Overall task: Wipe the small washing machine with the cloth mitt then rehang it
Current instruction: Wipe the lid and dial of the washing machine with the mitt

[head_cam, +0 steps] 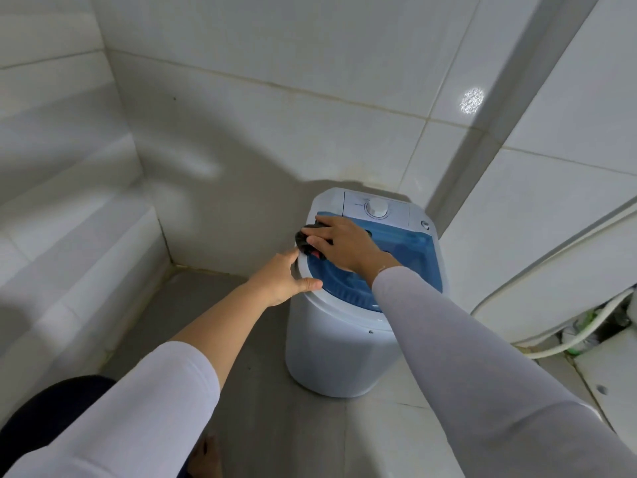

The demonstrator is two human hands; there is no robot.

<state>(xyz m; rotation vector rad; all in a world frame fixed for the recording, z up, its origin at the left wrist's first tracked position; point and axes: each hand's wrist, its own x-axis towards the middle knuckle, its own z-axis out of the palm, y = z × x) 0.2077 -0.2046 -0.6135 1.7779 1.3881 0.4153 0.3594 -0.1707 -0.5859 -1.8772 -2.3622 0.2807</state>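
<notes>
Nearest, a dark-clad knee (51, 412) and two long sleeves are seen above the grey tiled floor (262, 426). The left hand (281, 279) is laid on the near-left rim of the small washing machine (331, 343), thumb over the top edge, fingers wrapped down the outside; the tub is judged to be steadied by it. The machine is a white plastic drum standing on the floor in a tiled corner; it is judged light, likely to slide or rock under a sideways push, so bracing at the rim is sensible. The shell looks smooth and probably slippery if wet. The right hand (344, 244) is pressed flat on the cloth mitt (306, 241), fingers spread over it, not worn as a glove as far as can be told. The mitt is dark with a red spot at its near edge, bunched on the left edge of the blue translucent lid (413, 250), partly overhanging the rim. It is judged soft, limp, light; it can be held by palm pressure for wiping and pinched anywhere for lifting, a hanging loop not being visible. The lid is closed; ribbed tub shapes are dimly seen through it, contents cannot be told. Beyond the hands, a white dial (376, 207) sits on the control panel. Far right, a hose (586, 334) is run along the wall base. No hook is in view.
</notes>
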